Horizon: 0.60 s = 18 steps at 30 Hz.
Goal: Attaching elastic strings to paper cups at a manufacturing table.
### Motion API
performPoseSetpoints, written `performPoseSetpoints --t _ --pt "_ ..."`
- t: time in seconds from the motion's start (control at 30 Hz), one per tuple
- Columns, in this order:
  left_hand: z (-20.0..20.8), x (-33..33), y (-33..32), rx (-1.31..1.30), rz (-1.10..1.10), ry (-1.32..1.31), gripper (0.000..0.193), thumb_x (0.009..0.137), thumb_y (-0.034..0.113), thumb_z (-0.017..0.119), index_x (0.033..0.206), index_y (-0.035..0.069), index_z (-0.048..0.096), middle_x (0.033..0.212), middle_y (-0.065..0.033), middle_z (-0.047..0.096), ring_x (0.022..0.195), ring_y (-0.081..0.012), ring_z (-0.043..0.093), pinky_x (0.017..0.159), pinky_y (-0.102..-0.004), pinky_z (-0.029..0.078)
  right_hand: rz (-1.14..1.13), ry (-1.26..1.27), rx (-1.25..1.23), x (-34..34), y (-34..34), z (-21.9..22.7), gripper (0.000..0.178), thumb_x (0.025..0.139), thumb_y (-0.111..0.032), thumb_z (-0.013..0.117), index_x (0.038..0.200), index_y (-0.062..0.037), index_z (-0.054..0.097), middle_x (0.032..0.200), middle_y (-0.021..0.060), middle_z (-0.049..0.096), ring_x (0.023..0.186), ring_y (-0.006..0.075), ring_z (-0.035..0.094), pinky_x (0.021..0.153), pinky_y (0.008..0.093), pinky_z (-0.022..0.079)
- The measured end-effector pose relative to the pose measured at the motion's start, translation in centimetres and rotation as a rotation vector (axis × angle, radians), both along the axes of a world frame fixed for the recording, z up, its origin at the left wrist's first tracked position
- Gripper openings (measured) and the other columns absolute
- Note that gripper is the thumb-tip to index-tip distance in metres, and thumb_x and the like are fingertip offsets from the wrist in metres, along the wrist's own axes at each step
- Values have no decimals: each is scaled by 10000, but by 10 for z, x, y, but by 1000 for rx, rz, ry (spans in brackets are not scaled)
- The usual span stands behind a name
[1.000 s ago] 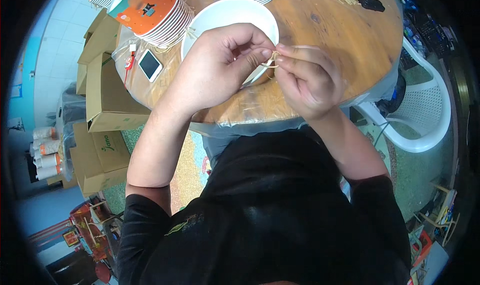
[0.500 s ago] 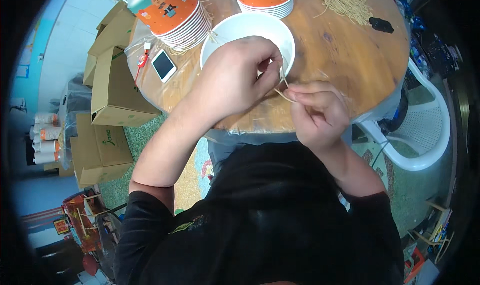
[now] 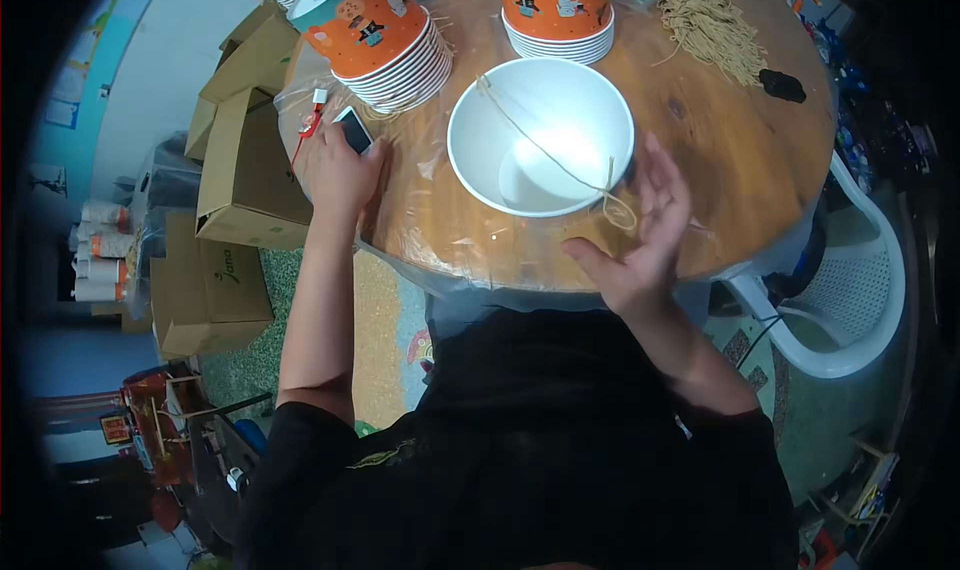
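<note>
A white round paper bucket (image 3: 470, 160) stands mouth up near the table's front. A thin beige cord (image 3: 548, 153) crosses its mouth from the upper left rim to the lower right, ending in a small loop outside the rim. My right hand (image 3: 650, 235) is beside that loop, fingers spread and holding nothing. At the table's left, my left hand (image 3: 342, 175) covers the lower part of a white phone (image 3: 354, 130), thumb on one side and fingers on the other. Only the phone's upper end and part of its dark screen show.
Stacked orange-patterned paper buckets (image 3: 395, 65) stand behind, with a second stack (image 3: 560, 30) beside them. A bundle of beige cords (image 3: 710, 35) and a black object (image 3: 782, 85) lie back right. A red cable (image 3: 310, 125) is near the phone. Cardboard boxes (image 3: 250, 170) and a white chair (image 3: 850, 300) flank the table.
Both hands have let go of the cord. The left has moved left onto the phone, and the right has opened beside the bucket. The view has shifted slightly.
</note>
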<state>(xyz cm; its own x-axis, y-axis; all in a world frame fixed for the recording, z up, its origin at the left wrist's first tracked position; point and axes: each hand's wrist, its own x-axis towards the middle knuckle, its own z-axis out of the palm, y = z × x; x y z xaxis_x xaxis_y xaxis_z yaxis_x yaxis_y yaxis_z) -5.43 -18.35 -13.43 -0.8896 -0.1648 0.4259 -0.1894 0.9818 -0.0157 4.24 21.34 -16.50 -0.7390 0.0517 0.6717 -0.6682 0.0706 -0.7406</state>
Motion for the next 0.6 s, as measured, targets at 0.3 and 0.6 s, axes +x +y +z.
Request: performPoseSetpoints --t 0.3,0.6 --pt "-6 -41 -39 222 85 -217 752 863 339 855 1487 -7 617 1389 -268 718 1337 -405 680 1124 -485 549 40 -215 43 -8 -6 -20 1409 707 -304 1098 1718 43 179 1669 267 435 1539 367 491 1278 495 422" --pt "3 -105 -107 525 -138 -327 836 827 53 857 1598 7 538 1398 -206 736 1264 -314 722 1078 -425 572 12 -321 127 -10 -9 -1 1356 656 -246 1115 1681 27 270 1557 220 547 1427 347 589 1205 468 503"
